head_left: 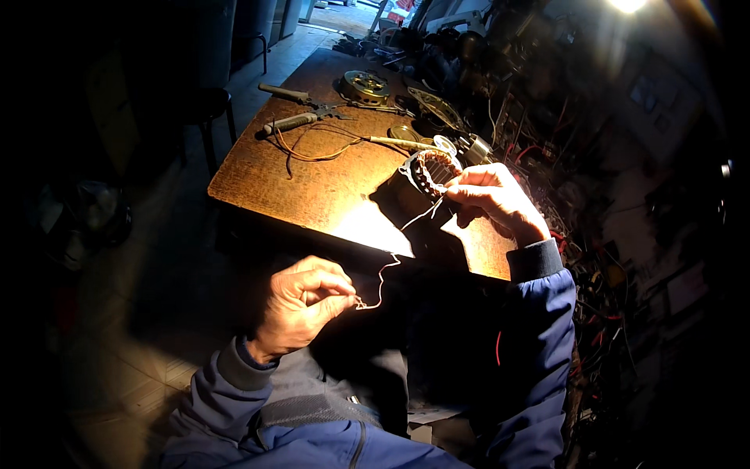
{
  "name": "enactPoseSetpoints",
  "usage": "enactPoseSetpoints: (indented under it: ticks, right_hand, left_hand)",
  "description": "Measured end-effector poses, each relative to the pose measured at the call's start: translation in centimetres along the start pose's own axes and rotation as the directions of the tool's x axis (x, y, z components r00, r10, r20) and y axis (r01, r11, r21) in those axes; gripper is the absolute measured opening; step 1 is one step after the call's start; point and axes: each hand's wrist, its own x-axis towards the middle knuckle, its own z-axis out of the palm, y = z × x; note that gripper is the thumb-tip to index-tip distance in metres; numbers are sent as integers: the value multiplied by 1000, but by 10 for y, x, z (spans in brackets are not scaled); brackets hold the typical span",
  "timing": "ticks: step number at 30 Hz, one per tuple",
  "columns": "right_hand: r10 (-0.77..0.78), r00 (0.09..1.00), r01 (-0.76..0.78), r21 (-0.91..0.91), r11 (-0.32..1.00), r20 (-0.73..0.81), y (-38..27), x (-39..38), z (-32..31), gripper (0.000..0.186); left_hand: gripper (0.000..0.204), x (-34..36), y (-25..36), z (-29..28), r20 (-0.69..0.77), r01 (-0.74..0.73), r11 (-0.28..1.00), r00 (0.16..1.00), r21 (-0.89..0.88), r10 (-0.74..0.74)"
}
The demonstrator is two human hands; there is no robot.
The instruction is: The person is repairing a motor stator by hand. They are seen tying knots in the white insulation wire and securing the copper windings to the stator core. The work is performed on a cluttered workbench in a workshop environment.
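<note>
My left hand (305,303) is closed in a pinch, low in front of the table edge. Its thumb and fingers grip a thin, kinked pale cord (381,283), which rises toward the table. A motor stator (432,173) with a ring of copper windings stands near the front edge, its round opening tilted up. My right hand (496,202) is closed at the near right of that ring, fingertips pinching pale cord where it meets the windings. A stretch of cord hangs down from there; whether both stretches join cannot be made out against the glare.
On the brown wooden table (258,168) lie pliers with pale handles (293,121), a sleeved bundle of orange wires (320,156) and a round brass-coloured housing (366,87). Tangled wires and parts crowd the right side. A dark stool (207,105) stands beyond the left edge.
</note>
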Motion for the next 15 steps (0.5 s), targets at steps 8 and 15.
enactPoseSetpoints:
  ticks: [8, 15]
  right_hand:
    - [-33, 999, 33, -6, 999, 2, 2, 0, 4, 20]
    - [-72, 997, 71, 39, 997, 34, 8, -1, -2, 21]
  left_hand:
    - [31, 50, 29, 7, 109, -490, 592, 821, 640, 561]
    - [22, 91, 11, 21, 55, -507, 718, 833, 477, 551]
